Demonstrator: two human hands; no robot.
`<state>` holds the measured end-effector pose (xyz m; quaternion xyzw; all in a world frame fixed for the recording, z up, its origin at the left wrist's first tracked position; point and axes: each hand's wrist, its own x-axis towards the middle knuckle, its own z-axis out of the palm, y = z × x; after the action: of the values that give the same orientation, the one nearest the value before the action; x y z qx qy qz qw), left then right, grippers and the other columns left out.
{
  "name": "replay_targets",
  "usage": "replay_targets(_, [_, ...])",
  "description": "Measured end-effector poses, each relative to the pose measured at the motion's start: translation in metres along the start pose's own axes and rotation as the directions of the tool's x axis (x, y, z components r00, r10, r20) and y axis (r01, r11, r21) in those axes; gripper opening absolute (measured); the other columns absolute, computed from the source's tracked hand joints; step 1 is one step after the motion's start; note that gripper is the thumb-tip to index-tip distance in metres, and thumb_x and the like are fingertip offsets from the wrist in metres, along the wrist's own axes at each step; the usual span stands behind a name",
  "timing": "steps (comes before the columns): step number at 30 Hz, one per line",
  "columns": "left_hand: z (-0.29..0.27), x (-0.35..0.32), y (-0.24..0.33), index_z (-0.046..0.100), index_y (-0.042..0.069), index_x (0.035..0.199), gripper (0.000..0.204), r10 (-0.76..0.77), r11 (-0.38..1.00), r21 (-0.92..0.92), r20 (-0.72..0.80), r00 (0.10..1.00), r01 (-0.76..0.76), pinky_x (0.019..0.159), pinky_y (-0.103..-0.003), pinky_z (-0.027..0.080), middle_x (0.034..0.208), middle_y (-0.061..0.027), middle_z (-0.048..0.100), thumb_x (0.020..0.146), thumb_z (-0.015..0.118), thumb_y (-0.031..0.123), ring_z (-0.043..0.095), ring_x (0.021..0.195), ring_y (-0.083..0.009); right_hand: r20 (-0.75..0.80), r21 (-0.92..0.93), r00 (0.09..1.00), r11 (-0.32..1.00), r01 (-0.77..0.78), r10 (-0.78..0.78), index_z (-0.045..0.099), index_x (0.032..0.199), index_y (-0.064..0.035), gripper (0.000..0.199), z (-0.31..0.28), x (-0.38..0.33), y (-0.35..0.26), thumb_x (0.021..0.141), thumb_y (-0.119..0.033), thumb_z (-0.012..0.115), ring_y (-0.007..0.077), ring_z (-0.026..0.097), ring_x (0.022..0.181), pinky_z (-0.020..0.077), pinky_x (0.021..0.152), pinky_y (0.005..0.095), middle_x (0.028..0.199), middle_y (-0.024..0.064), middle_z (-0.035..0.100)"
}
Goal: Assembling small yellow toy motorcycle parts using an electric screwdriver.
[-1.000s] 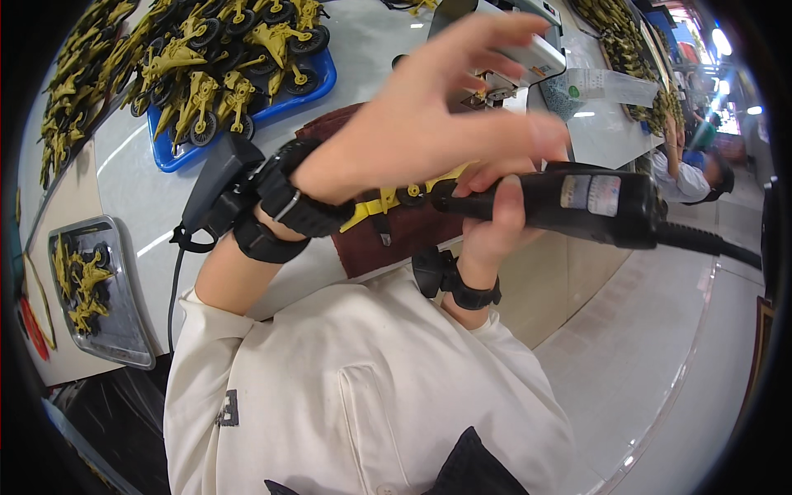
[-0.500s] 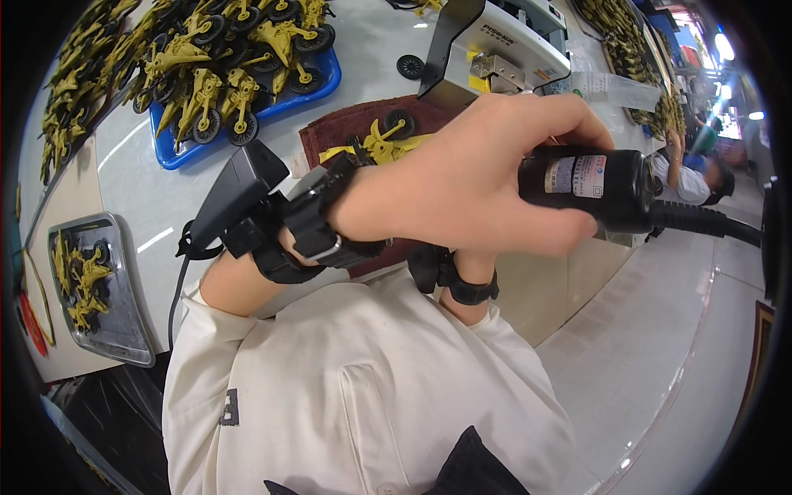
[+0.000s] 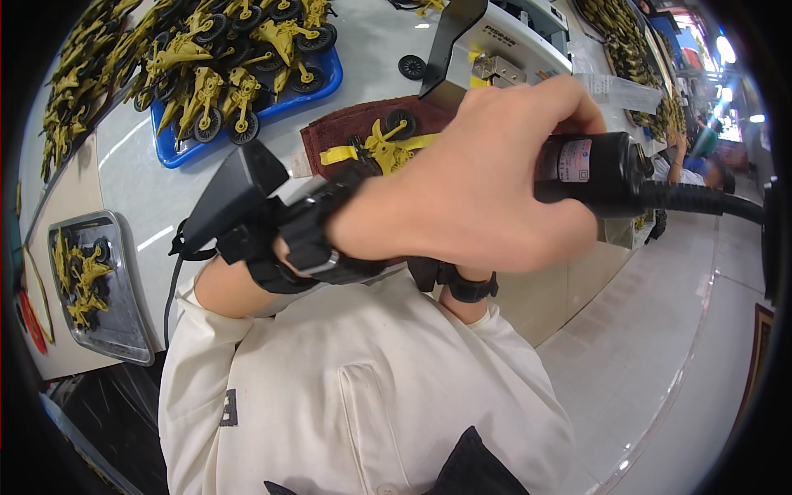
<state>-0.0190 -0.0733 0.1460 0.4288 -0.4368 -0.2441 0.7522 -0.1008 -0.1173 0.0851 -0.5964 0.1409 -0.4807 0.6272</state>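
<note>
My left hand (image 3: pixel 487 181) crosses in front of me, its fingers curled round a black corded electric screwdriver (image 3: pixel 606 173). The cable leaves the tool's right end; its tip is hidden behind my hand. Under and beyond my left wrist, a yellow toy motorcycle (image 3: pixel 384 153) with a black wheel lies on a dark red cloth (image 3: pixel 326 136). Of my right arm only the strapped wrist (image 3: pixel 470 290) shows below my left hand. My right hand's fingers are hidden, and what they touch cannot be seen.
A blue tray (image 3: pixel 169 153) heaped with yellow toy motorcycles stands at the back left. A metal tray (image 3: pixel 136 305) holds several more at the left edge. A white and grey machine (image 3: pixel 495 49) stands behind my hand, with a loose wheel (image 3: pixel 412 67) beside it. A person (image 3: pixel 689 169) sits far right.
My left hand has raised the screwdriver slightly and turned it a little. More of the yellow toy motorcycle on the cloth shows now. The right wrist has barely moved.
</note>
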Motion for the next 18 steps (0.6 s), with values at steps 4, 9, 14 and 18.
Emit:
replay_targets(4, [-0.041, -0.011, -0.006, 0.048, 0.0, 0.122, 0.047, -0.16, 0.967, -0.194, 0.035, 0.986, 0.164, 0.074, -0.036, 0.05, 0.083, -0.0105, 0.061, 0.076, 0.059, 0.007, 0.061, 0.07, -0.0148, 0.031, -0.003, 0.999, 1.0, -0.027, 0.027, 0.039, 0.118, 0.0043, 0.056, -0.002, 0.005, 0.005, 0.074, -0.008, 0.071, 0.0131, 0.058, 0.063, 0.0478, 0.067, 0.0257, 0.074, 0.0057, 0.061])
replay_targets(9, [-0.082, -0.084, -0.099, 0.048, 0.011, 0.13, 0.057, -0.104, 0.481, 0.876, 0.011, 0.995, 0.04, 0.107, -0.054, 0.023, 0.141, -0.0188, 0.035, 0.08, 0.064, 0.033, 0.03, 0.13, -0.0406, 0.17, -0.107, 0.985, 0.993, 0.043, -0.024, 0.035, 0.118, 0.0016, 0.043, -0.011, 0.013, 0.016, 0.084, -0.015, 0.057, 0.0192, 0.051, 0.051, 0.0471, 0.049, 0.0318, 0.068, 0.0114, 0.053])
replay_targets(14, [-0.074, -0.098, -0.099, 0.04, 0.013, 0.139, 0.065, -0.208, 0.319, 0.947, 0.028, 0.978, 0.041, 0.11, -0.053, 0.019, 0.145, -0.016, 0.032, 0.081, 0.063, 0.03, 0.028, 0.132, -0.039, 0.297, -0.116, 0.953, 0.989, 0.096, -0.058, 0.037, 0.118, -0.0028, 0.043, -0.021, 0.008, 0.024, 0.085, -0.016, 0.061, 0.0192, 0.051, 0.051, 0.0453, 0.048, 0.0315, 0.069, 0.0115, 0.053])
replay_targets(18, [-0.076, -0.096, -0.098, 0.04, 0.013, 0.139, 0.065, -0.211, 0.314, 0.948, 0.021, 0.977, 0.048, 0.11, -0.053, 0.019, 0.145, -0.0153, 0.032, 0.08, 0.063, 0.03, 0.028, 0.132, -0.0384, 0.436, -0.207, 0.898, 0.964, 0.167, -0.062, 0.038, 0.117, -0.0042, 0.044, -0.027, 0.01, 0.028, 0.083, -0.014, 0.063, 0.0198, 0.051, 0.052, 0.0451, 0.049, 0.0325, 0.069, 0.0109, 0.053])
